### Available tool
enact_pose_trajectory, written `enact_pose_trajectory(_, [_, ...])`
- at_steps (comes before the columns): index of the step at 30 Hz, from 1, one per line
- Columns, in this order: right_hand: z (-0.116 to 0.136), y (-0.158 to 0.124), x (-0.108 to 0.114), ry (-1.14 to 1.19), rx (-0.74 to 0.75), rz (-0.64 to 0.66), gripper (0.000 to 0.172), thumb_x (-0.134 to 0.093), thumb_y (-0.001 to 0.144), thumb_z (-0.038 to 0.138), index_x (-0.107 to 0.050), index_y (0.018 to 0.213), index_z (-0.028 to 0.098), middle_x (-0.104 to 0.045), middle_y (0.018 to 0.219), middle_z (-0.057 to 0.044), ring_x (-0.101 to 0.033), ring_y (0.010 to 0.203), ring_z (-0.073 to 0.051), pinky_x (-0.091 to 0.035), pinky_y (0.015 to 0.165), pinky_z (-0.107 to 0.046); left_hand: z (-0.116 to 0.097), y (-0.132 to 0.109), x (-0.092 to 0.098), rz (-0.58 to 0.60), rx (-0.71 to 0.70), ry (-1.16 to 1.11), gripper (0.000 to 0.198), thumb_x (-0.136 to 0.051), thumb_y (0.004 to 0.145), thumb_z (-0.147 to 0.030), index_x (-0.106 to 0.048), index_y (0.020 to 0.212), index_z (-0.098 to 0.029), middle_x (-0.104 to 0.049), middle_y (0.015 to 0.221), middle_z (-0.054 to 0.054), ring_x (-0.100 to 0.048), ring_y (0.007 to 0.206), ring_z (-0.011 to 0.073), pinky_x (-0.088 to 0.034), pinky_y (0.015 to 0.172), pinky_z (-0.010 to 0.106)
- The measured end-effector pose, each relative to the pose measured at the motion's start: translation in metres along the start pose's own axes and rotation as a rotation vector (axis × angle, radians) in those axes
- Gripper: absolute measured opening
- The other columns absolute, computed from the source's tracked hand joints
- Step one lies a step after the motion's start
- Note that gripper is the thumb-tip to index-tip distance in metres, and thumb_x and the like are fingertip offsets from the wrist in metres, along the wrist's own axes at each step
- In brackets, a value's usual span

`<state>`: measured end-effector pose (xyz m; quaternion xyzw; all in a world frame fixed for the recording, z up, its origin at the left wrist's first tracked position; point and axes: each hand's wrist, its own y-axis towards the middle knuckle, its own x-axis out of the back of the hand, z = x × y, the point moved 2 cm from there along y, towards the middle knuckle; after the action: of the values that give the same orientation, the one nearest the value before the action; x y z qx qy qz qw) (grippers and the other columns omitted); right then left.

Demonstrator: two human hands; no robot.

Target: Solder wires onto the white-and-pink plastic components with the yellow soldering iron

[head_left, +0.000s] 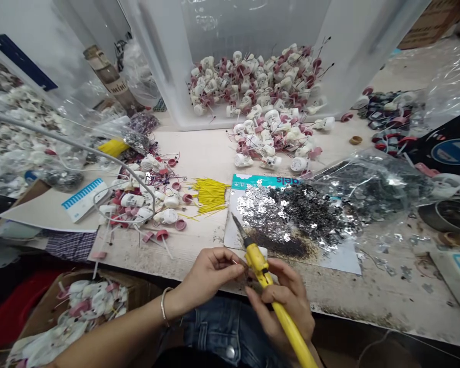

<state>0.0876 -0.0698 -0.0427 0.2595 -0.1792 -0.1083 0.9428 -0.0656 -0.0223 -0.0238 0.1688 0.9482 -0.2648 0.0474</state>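
Note:
My right hand (291,304) is wrapped round a yellow soldering iron (257,259), whose dark tip points up and left over the edge of a white sheet (233,237). A small white part (262,251) shows behind the iron, near my right fingertips; most of it is hidden. My left hand (210,271) is closed in a pinch just left of the iron, on something thin and small that I cannot make out. Beyond the hands lie a bundle of yellow wires (210,196) and a heap of small shiny metal pieces (302,214).
White and pink plastic parts with thin wires fill a translucent bin (172,102) at the back and spill forward. More lie left, near a looped grey cable (138,179). A cardboard box (42,312) of parts sits low left. A metal cup (444,217) stands right.

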Motion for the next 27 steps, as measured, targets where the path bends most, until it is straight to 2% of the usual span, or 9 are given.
enact_pose_trajectory(3, [-0.013,0.009,0.003,-0.181,0.041,-0.131,0.022,-0.07,0.076,0.009,-0.052,0.073,0.02,-0.05,0.117,-0.005,-0.063,0.102,-0.017,-0.061,0.076,-0.028,0.0,0.007,0.003,-0.013,0.065,-0.01,0.036,-0.081,0.063,-0.045,-0.066,0.073,-0.014,-0.064,0.065,0.0,-0.052,0.053,0.0088,-0.044,0.055,0.022])
enact_pose_trajectory(7, [-0.029,0.024,-0.001,-0.308,0.113,-0.104,0.019,-0.071,0.077,0.014,-0.054,0.079,0.02,-0.048,0.119,-0.006,-0.063,0.103,-0.018,-0.061,0.079,-0.031,-0.008,0.009,0.006,-0.006,0.002,0.174,0.023,-0.076,0.069,-0.035,-0.07,0.073,-0.013,-0.068,0.069,0.002,-0.058,0.063,0.012,-0.047,0.063,0.024])
enact_pose_trajectory(10, [-0.026,0.025,-0.001,-0.326,0.148,-0.161,0.02,-0.071,0.076,0.009,-0.054,0.079,0.02,-0.048,0.118,-0.005,-0.061,0.105,-0.017,-0.061,0.08,-0.029,-0.011,0.006,0.005,-0.011,-0.069,0.341,0.025,-0.068,0.077,-0.029,-0.073,0.097,-0.015,-0.073,0.081,0.004,-0.063,0.073,0.0157,-0.049,0.07,0.026])
enact_pose_trajectory(13, [-0.02,0.017,0.0,-0.145,-0.012,-0.136,0.024,-0.073,0.075,0.014,-0.052,0.081,0.021,-0.048,0.12,-0.007,-0.058,0.113,-0.02,-0.061,0.082,-0.033,-0.011,0.004,0.003,-0.03,-0.174,0.5,0.037,-0.063,0.082,-0.024,-0.063,0.118,-0.019,-0.075,0.083,0.003,-0.067,0.076,0.0173,-0.051,0.076,0.029])
enact_pose_trajectory(16, [-0.016,0.009,-0.003,0.16,-0.286,-0.036,0.022,-0.071,0.077,0.018,-0.049,0.082,0.021,-0.048,0.124,-0.01,-0.057,0.118,-0.024,-0.062,0.077,-0.033,-0.011,0.002,0.002,-0.004,-0.273,0.607,0.032,-0.063,0.082,-0.021,-0.061,0.113,-0.021,-0.076,0.087,0.003,-0.069,0.086,0.0193,-0.051,0.086,0.032])
enact_pose_trajectory(19, [-0.015,0.006,-0.005,0.221,-0.432,-0.093,0.023,-0.071,0.078,0.018,-0.048,0.077,0.021,-0.057,0.115,-0.009,-0.059,0.118,-0.023,-0.061,0.073,-0.028,-0.014,0.001,0.001,-0.018,-0.288,0.586,0.019,-0.063,0.082,-0.023,-0.062,0.101,-0.021,-0.075,0.087,0.003,-0.069,0.083,0.0187,-0.052,0.08,0.03])
enact_pose_trajectory(21, [-0.015,0.006,-0.006,0.162,-0.436,-0.179,0.026,-0.073,0.077,0.017,-0.047,0.076,0.022,-0.065,0.096,-0.006,-0.054,0.123,-0.021,-0.059,0.076,-0.027,-0.015,0.001,-0.001,-0.065,-0.271,0.542,0.012,-0.063,0.083,-0.026,-0.062,0.093,-0.02,-0.073,0.081,0.002,-0.068,0.075,0.0166,-0.053,0.073,0.028])
enact_pose_trajectory(23, [-0.014,0.006,-0.006,0.094,-0.392,-0.221,0.028,-0.074,0.076,0.017,-0.047,0.076,0.023,-0.065,0.08,-0.003,-0.048,0.128,-0.019,-0.057,0.082,-0.028,-0.015,0.001,-0.003,-0.132,-0.258,0.505,0.012,-0.063,0.082,-0.028,-0.064,0.09,-0.019,-0.072,0.076,0.002,-0.066,0.071,0.0157,-0.053,0.069,0.027])
enact_pose_trajectory(27, [-0.012,0.005,-0.007,0.005,-0.32,-0.261,0.03,-0.075,0.076,0.018,-0.045,0.074,0.023,-0.063,0.079,-0.001,-0.052,0.124,-0.016,-0.054,0.086,-0.026,-0.008,0.002,-0.004,-0.247,-0.284,0.473,0.015,-0.063,0.082,-0.03,-0.068,0.092,-0.02,-0.072,0.078,0.004,-0.065,0.072,0.0176,-0.054,0.068,0.03])
